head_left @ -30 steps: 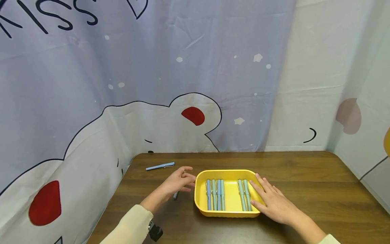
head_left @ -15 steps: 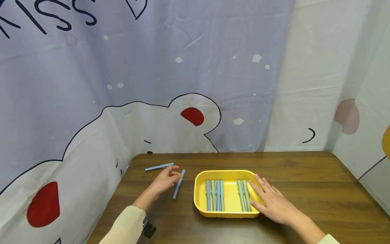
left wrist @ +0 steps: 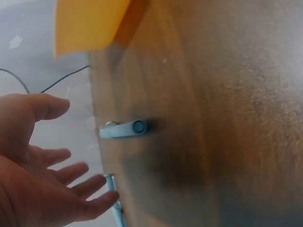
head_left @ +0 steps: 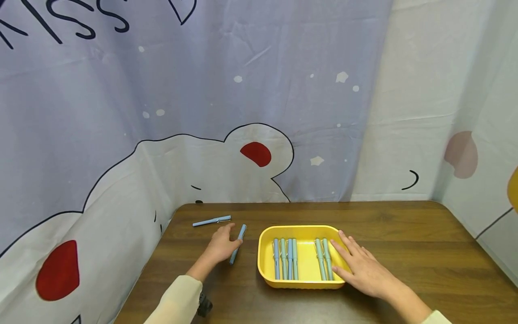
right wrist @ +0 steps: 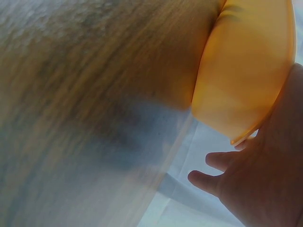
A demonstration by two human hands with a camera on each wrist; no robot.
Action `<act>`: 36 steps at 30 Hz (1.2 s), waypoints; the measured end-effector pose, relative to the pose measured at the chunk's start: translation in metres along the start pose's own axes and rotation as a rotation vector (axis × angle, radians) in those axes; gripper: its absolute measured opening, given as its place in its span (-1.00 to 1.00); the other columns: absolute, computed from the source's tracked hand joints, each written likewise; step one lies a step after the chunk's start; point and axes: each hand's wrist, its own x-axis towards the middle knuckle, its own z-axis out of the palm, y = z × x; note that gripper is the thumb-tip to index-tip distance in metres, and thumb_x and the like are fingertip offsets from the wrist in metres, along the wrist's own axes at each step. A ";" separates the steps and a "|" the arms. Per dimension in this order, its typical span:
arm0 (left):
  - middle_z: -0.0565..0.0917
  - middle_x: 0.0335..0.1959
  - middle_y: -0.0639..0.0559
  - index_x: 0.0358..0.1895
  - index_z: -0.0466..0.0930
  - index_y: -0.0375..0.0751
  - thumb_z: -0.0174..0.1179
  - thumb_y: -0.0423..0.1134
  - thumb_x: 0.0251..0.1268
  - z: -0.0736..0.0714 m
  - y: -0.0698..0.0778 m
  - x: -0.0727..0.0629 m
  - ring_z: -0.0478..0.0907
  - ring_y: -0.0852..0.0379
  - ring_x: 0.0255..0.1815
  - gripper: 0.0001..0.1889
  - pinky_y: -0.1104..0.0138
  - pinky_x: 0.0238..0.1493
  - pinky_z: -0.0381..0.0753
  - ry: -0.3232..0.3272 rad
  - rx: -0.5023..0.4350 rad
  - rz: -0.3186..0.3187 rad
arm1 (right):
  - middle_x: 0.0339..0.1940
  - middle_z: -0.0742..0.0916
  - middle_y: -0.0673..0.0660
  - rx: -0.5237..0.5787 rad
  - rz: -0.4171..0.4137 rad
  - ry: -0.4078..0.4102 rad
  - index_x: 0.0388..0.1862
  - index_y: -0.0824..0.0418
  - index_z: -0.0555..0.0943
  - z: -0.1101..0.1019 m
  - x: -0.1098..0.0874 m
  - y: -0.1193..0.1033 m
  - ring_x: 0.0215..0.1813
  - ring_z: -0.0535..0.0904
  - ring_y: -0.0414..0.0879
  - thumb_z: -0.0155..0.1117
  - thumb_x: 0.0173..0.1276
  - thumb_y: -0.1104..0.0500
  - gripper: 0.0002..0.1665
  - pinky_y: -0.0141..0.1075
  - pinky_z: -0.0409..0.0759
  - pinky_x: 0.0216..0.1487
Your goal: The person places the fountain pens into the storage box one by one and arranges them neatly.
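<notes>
My left hand (head_left: 221,244), its fingers apart in the left wrist view, is over a blue pen (head_left: 243,231) lying slantwise on the table, left of the yellow tray (head_left: 299,285). In the left wrist view this pen (left wrist: 124,129) shows beyond the thumb and fingers. Another blue pen (head_left: 212,221) lies farther back on the left. My right hand (head_left: 366,270) rests on the tray's right rim with straight fingers. Inside the tray, blue pens (head_left: 277,258) and green pens (head_left: 295,259) stand side by side at the left, and two green pens (head_left: 320,259) lie at the right.
The brown wooden table (head_left: 425,252) ends at a printed curtain (head_left: 315,112) along its back. A dark wrist device (head_left: 204,305) shows under the left sleeve (head_left: 178,299). Between the two pen groups, the tray's yellow floor is bare.
My left hand has moved left from the tray's left rim to the two loose pens, then slightly right and down onto the nearer one. The right hand and the tray have stayed put.
</notes>
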 end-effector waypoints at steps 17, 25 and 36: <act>0.29 0.45 -0.43 0.54 0.22 -0.29 0.34 -0.03 0.31 0.029 -0.005 0.003 0.17 -0.43 0.46 -0.18 -0.38 0.27 0.28 -0.005 0.263 -0.089 | 0.63 0.21 0.30 0.007 0.005 -0.009 0.58 0.10 0.30 0.001 0.001 0.002 0.55 0.19 0.38 0.15 0.50 -0.26 -0.18 0.39 0.29 0.33; 0.39 0.33 -0.39 0.42 0.39 -0.34 0.32 -0.02 0.32 0.033 -0.005 0.001 0.25 -0.35 0.32 -0.30 -0.27 0.17 0.37 -0.018 0.287 -0.087 | 0.64 0.21 0.29 0.008 0.000 -0.004 0.59 0.09 0.29 0.002 0.000 0.002 0.55 0.20 0.37 0.16 0.50 -0.25 -0.18 0.39 0.29 0.34; 0.56 -0.16 -0.22 0.01 0.64 -0.35 0.30 -0.32 0.35 0.032 0.004 0.001 0.59 -0.19 -0.19 -0.76 -0.02 -0.15 0.64 -0.015 0.380 -0.018 | 0.63 0.22 0.31 0.002 -0.009 0.004 0.58 0.12 0.30 0.003 0.000 0.002 0.55 0.22 0.36 0.15 0.51 -0.25 -0.18 0.39 0.30 0.33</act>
